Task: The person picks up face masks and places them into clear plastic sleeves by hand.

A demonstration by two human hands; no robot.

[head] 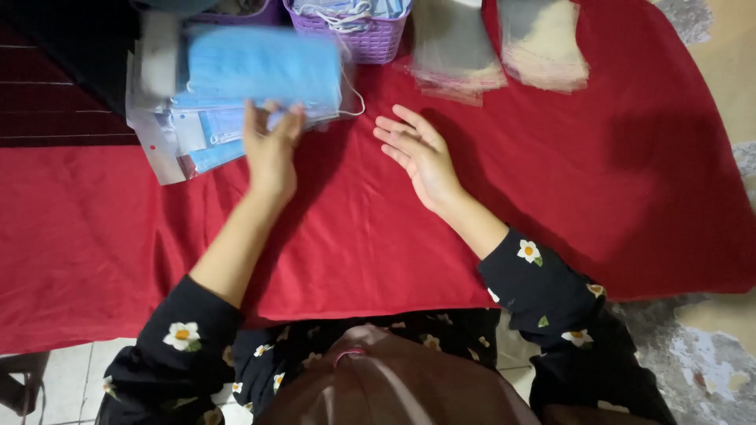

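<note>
**Left hand at blue mask, right hand free**

The left hand (pixel 272 145) gripped the lower edge of a blue face mask (pixel 264 67), blurred, held over a pile of bagged masks (pixel 197 138). Mask long axis ran left-right, directly beyond the fingers. The right hand (pixel 417 153) lay open and empty on the red cloth (pixel 551 173), right of the mask and farther from it. A purple basket (pixel 370 35) and clear sleeves (pixel 457 67) sat behind the mask. Tiled floor showed below the cloth.

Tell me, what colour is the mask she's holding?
Light blue; the mask shows in the head view, in the left hand.
</note>
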